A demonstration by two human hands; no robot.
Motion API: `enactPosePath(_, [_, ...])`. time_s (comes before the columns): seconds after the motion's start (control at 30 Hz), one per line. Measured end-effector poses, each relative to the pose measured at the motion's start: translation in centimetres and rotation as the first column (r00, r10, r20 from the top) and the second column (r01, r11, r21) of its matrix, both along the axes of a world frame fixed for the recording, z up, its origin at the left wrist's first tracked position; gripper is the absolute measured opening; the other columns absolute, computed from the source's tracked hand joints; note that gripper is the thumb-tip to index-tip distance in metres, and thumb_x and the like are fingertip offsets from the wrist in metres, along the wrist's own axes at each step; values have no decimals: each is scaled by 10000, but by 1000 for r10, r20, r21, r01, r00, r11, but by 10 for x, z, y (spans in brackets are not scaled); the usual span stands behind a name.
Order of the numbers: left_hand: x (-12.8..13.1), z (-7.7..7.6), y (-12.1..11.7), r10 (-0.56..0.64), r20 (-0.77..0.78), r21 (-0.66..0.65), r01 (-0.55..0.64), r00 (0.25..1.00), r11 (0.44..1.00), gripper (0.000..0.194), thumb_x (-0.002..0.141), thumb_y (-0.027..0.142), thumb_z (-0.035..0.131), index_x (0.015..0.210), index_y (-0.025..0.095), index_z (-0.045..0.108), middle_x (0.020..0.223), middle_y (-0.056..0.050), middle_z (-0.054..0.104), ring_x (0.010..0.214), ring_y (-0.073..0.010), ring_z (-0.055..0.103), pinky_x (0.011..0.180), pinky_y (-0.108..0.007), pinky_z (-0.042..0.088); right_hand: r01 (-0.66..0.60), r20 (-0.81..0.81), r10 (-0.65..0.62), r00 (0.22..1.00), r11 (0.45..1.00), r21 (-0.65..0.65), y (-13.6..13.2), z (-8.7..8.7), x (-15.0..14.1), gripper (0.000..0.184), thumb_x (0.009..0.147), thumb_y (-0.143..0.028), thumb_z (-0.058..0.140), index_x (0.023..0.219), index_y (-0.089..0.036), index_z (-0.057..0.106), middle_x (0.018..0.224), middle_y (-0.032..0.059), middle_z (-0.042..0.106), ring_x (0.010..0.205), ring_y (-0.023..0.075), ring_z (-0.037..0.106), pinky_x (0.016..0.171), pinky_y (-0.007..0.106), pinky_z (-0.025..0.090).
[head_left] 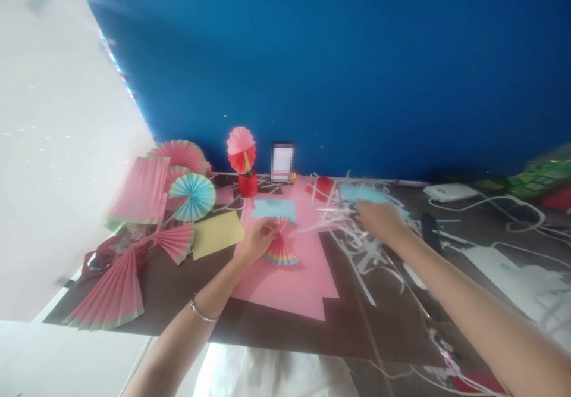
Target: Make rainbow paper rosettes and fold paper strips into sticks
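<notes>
My left hand (260,237) pinches the narrow end of a small pleated paper fan (281,250), pink-red with a rainbow-striped edge. The fan lies over pink paper sheets (303,284), just below a light blue paper piece (273,209). Out to the right, my right hand (377,217) is at a heap of white paper strips (363,245), near another light blue sheet (363,193). Its fingers are blurred, so what they hold, if anything, cannot be made out.
At left lie large pink pleated fans (109,296), a blue paper rosette (193,197) and a yellow sheet (219,234). A pink paper rosette (241,147) stands in a red holder (247,184) before the blue wall. White cables and a white device (450,191) lie right.
</notes>
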State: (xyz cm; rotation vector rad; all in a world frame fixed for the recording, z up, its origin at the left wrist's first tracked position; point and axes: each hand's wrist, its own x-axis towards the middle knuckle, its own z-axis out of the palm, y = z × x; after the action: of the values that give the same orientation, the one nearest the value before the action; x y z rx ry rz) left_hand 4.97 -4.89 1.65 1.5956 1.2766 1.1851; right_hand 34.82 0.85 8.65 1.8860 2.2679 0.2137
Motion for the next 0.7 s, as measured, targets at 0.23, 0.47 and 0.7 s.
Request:
enactPosePath(0.23, [0, -3, 3, 1, -11, 0, -1, 1000, 1000, 201, 814, 267, 524, 957, 161, 617, 916, -76, 674, 771, -155, 641, 735, -288, 517, 68, 25, -86, 996, 907, 415, -6, 21, 22, 266, 840, -297, 432, 981, -99, 540, 1003, 278, 567, 931, 413, 544, 721, 471, 360])
enactPosePath(0.47, [-2, -8, 6, -5, -13, -4, 5, 1000, 1000, 229, 831, 312, 495, 973, 175, 610, 960, -68, 671, 804, -155, 638, 760, -287, 508, -2, -312, -66, 948, 977, -212, -30, 29, -7, 413, 805, -560, 399, 748, -190, 573, 673, 108, 641, 544, 196, 568, 513, 313, 347])
enactPosePath(0.7, [-4, -9, 6, -26, -88, -38, 23, 996, 999, 274, 832, 355, 489, 1030, 204, 601, 1034, -64, 659, 876, -183, 635, 808, -317, 486, -245, -232, 196, 953, 948, -205, -83, 15, -73, 231, 753, -420, 493, 653, -225, 565, 649, 32, 644, 566, 192, 577, 495, 262, 314])
